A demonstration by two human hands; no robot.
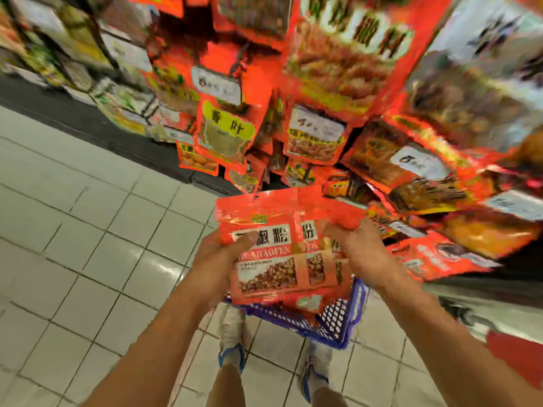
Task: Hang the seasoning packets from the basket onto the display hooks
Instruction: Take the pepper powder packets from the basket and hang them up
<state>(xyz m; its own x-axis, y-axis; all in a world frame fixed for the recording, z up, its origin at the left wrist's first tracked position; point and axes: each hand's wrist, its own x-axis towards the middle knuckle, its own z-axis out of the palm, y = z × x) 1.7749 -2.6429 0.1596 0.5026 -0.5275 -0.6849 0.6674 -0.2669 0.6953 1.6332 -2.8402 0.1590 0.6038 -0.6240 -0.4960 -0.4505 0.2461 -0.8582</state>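
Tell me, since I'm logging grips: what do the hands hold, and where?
A stack of red seasoning packets: left hand grips its left edge, right hand its right edge.

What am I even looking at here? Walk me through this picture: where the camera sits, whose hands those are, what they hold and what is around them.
There is no machine here. A person wears a wide-angle camera on the head, so you look forward and down over their bare arms, with the edges bent and blurred.

The left hand and the right hand together hold a small stack of red seasoning packets, one hand on each side, the left thumb lying on the front. Each hand's grip is closed on the stack.

Just below the stack stands a blue basket on the tiled floor, by the person's shoes.

Ahead hangs a store display crowded with similar red packets. The hooks themselves are too blurred to make out.
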